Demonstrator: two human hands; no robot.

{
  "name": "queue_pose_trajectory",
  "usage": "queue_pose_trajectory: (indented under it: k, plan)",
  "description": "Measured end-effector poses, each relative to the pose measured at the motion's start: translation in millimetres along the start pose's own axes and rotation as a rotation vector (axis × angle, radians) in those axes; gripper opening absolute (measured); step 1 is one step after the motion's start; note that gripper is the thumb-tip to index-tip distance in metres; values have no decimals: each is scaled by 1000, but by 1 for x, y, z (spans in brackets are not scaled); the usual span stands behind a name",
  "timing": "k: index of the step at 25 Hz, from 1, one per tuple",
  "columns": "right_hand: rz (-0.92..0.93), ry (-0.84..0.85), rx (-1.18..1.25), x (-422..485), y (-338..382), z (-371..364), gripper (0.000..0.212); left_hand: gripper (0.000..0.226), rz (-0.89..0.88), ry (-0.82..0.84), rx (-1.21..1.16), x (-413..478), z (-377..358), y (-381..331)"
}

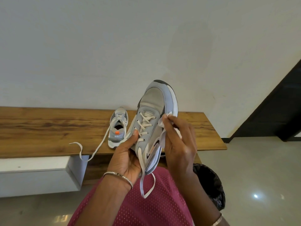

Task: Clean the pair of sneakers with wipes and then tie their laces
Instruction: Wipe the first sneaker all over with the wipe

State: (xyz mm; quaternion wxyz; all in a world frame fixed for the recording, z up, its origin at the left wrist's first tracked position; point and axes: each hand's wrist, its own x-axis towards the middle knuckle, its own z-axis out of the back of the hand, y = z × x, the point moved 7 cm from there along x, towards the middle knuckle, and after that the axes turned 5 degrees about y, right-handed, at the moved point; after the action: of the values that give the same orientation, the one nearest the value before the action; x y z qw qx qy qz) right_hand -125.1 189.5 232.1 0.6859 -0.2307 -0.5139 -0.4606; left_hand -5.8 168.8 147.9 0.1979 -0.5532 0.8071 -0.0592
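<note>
My left hand [126, 154] grips a grey and white sneaker [154, 101] from its left side near the heel, toe pointing up and away. Its untied white lace [147, 185] hangs down over my lap. My right hand [178, 141] holds a white wipe [163, 122] against the shoe's right side, beside the eyelets. The second sneaker [118, 126] stands on the wooden bench [48, 128], heel toward me, and its loose lace [91, 150] trails over the bench's front edge.
The bench runs along a white wall, with a white box-shaped base [35, 175] under its left part. A bin lined with a black bag [210, 183] stands on the floor at my right. A dark slanted panel [276, 108] rises at the far right.
</note>
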Motion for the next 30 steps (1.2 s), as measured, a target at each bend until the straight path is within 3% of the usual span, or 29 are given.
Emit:
queue_pose_trajectory:
  k: [5,11,18,26,30]
  plan:
    - [1,-42,-27,30,-12,4,20,40,-59,-34,103,-2,-4,-2]
    - [73,161,4,-31,10,-16,22,46,-85,-49,66,4,15,-10]
    - [65,25,-51,20,-4,-5,19,44,-153,-70,181,5,7,-11]
    - [80,207,29,-22,11,-19,20,55,-176,-95,145,6,16,-16]
    - [90,93,-87,12,-8,-11,14,43,-204,-141,212,3,11,-17]
